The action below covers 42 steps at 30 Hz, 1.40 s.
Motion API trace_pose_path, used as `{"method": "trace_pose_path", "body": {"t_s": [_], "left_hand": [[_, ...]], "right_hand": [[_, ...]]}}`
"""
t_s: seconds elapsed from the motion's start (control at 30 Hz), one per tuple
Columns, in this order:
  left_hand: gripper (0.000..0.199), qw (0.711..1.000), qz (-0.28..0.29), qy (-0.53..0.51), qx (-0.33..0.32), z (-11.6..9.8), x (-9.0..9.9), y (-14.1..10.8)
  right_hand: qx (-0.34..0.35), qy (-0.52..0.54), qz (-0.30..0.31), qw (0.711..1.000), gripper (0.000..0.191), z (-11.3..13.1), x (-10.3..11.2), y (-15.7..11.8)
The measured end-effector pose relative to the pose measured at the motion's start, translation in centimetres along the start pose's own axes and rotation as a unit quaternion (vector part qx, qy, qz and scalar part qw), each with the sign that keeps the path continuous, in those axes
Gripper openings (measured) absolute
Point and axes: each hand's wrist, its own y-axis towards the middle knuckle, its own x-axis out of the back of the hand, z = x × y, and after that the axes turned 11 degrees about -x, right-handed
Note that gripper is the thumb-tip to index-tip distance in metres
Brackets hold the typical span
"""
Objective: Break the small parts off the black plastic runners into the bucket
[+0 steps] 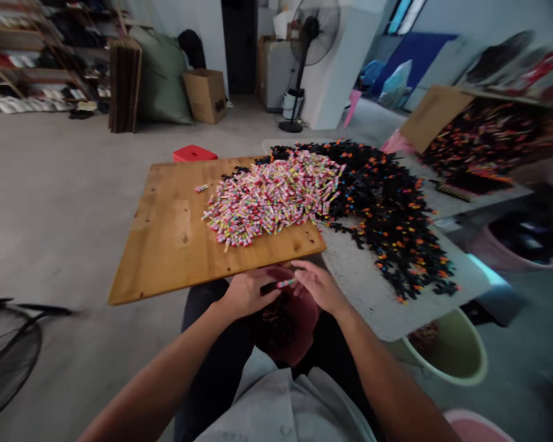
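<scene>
Both hands are close together above the red basin in my lap. My right hand [320, 287] is closed, its fingertips at one end of a small tube [285, 283] with a pink, white and greenish wrapper. My left hand [247, 293] is curled, thumb and forefinger around the tube's other end; anything else inside its fingers is hidden. The red basin [304, 328] holds dark pieces. Just beyond lies a wooden board [166, 245] with a large heap of similar wrapped tubes [276, 196]. One loose tube [201, 188] lies apart from the heap.
Black pieces with orange and blue tips [382, 202] cover much of the pale table [354, 288]. A green tub [474, 362] is below right. A red stool [194, 153] stands behind the board. Further back are a fan [309, 31] and a cardboard box [205, 95].
</scene>
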Motion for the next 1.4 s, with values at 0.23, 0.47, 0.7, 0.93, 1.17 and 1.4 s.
{"method": "trace_pose_path", "body": {"t_s": [0.23, 0.47, 0.7, 0.93, 1.17, 1.4], "left_hand": [[0.044, 0.994, 0.095, -0.022, 0.056, 1.8, -0.9, -2.1], [0.034, 0.995, 0.067, -0.034, 0.073, 2.4, -1.0, -2.0], [0.033, 0.994, 0.059, -0.058, 0.069, 2.3, -1.1, -1.0], [0.044, 0.946, -0.064, -0.269, 0.167, 2.0, -2.4, 0.8], [0.069, 0.659, -0.073, -0.684, 0.304, 3.5, -1.7, 1.2], [0.045, 0.699, -0.230, -0.604, 0.306, 5.1, 0.1, -2.6]], "right_hand": [[-0.197, -0.322, -0.350, 0.857, 0.046, -1.5, 12.4, 7.9], [-0.168, -0.452, -0.276, 0.831, 0.046, -1.4, 15.6, 13.0], [-0.161, -0.531, -0.217, 0.803, 0.042, -1.3, 14.1, 12.2], [-0.077, -0.532, -0.249, 0.806, 0.034, -0.8, 11.0, 7.5], [0.269, -0.480, -0.001, 0.835, 0.024, 3.7, -0.6, 2.9], [0.231, -0.282, 0.010, 0.931, 0.019, 5.9, -5.6, 8.9]]}}
